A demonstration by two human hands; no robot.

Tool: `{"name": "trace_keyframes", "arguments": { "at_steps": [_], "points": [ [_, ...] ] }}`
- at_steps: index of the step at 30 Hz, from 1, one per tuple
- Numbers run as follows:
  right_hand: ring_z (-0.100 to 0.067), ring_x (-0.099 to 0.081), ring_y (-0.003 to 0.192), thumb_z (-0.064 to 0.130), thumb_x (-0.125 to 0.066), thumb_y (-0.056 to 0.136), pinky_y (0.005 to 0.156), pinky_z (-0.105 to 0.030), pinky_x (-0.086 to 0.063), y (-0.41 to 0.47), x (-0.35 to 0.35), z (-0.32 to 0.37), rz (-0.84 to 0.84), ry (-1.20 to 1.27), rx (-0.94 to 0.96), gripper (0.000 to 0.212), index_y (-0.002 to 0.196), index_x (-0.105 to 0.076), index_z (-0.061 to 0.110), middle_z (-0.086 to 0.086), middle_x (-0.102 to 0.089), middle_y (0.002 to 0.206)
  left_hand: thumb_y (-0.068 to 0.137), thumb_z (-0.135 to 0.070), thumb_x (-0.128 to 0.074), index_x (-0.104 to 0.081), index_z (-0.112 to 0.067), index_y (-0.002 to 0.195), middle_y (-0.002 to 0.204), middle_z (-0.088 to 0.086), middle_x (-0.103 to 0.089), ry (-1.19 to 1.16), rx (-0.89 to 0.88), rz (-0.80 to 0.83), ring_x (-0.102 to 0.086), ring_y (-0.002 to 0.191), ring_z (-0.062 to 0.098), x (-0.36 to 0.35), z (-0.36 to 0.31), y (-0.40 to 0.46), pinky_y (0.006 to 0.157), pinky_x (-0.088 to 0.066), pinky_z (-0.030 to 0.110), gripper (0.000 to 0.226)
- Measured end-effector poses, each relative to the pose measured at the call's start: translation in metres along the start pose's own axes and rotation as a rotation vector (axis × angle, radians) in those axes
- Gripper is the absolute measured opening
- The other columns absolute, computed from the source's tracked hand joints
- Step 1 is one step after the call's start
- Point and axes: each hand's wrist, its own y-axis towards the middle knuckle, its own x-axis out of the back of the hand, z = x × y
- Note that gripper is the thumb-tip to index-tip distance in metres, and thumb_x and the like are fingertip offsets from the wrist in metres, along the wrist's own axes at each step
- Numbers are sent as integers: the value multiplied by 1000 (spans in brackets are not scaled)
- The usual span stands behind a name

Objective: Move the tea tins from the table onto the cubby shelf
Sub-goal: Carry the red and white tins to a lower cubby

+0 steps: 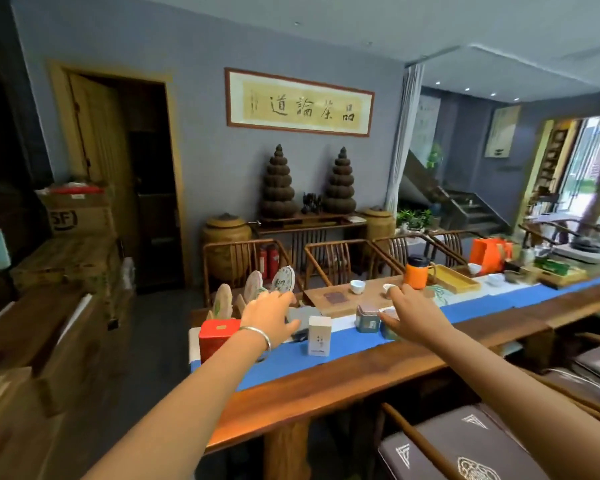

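1. A person stands at the near end of a long wooden desk (326,386) with both arms stretched out over a blue runner (347,344), where the tea tins are gathered, probably so they are easy to reach.
2. The left hand (269,315), a silver bangle (257,336) on its wrist, has its fingers spread and relaxed above a flat grey tin (302,318). It holds nothing.
3. The right hand (411,315) reaches down with fingers curved onto a round tin (388,329), which it mostly hides. Whether it has actually closed on it, I cannot tell.
4. Tins counted on the runner: five. They are a red box tin (217,337) at the desk's end, the flat grey tin, a white upright tin (319,336), a grey-blue square tin (368,318) and the round one.
5. No tin has left the desk, and the cubby shelf is not in view.
6. Behind the tins, three wrapped tea cakes (283,280) stand on edge for display, and two white cups (357,286) sit on a wooden tray.
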Motion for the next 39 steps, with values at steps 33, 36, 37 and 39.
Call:
{"name": "trace_keyframes", "arguments": {
  "at_steps": [33,36,37,39],
  "points": [
    [-41,-33,134,41,-73,78,101,-42,-41,318,-408,-12,668,194,54,102,150,-5,16,-23,-8,154,61,-41,-76,12,-39,143,142,9,-22,336,338,659,-19,131,36,-259,284,141,104,-34,53,120],
    [-40,-40,122,37,-65,83,95,-40,-43,324,-428,-13,640,206,63,90,150,-10,15,-21,-26,144,62,-49,-73,9,-37,143,137,10,-28,314,291,616,-25,127,34,-259,286,143,103,-35,48,116],
    [-40,-42,115,34,-63,84,91,-40,-42,324,-432,-13,620,213,66,84,150,-15,15,-18,-34,137,61,-51,-71,8,-36,144,136,10,-30,314,277,615,-27,125,33,-259,287,143,103,-34,46,116],
    [-40,-43,107,32,-65,83,86,-41,-41,324,-437,-17,595,223,73,80,148,-22,15,-15,-40,127,59,-53,-71,5,-34,145,132,11,-33,323,276,623,-32,121,33,-260,284,144,101,-35,44,116]
  ]
}}
